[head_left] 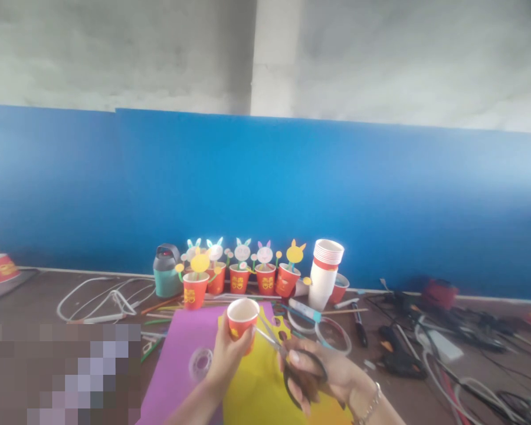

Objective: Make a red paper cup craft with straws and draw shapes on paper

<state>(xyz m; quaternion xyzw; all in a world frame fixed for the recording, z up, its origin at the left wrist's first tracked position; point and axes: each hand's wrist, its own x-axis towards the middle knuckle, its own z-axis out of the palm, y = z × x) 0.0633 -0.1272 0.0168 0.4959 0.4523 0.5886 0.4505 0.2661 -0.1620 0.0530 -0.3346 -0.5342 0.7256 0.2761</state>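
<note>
My left hand (225, 360) is wrapped round a small red paper cup (242, 319) with a gold emblem and holds it upright, its open mouth towards me. My right hand (323, 378) grips black-handled scissors (287, 354) whose blades point up and left at the cup's side, just beside its wall. Both hands hover over a yellow sheet (256, 389) with a cut-out shape at its top, which lies on a purple sheet (177, 366). A clear tape roll (200, 361) rests on the purple sheet.
Along the blue wall stands a row of red cups with paper bunny and flower figures (243, 274), a stack of paper cups (325, 271) and a teal device (167, 270). White cables (101, 298) lie left; a glue gun (393, 354), cords and tools clutter the right.
</note>
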